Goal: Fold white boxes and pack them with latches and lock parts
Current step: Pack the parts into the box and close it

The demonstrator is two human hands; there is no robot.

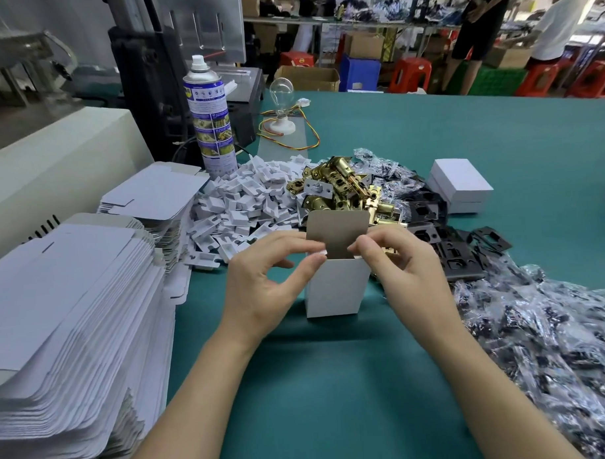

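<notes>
box upright at frame centre, lid up; left hand and right hand each pinch a side flap, seemingly to fold them inward.

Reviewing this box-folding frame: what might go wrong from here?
1. The white box stands upright on its narrow end, held only by the left hand and right hand pinching its top side flaps; a hard tuck may tip or crease it.
2. Its inside is hidden, so it might get closed unfilled.
3. The fanned stack of flat blanks sits close to the left forearm and may slide if nudged.
</notes>
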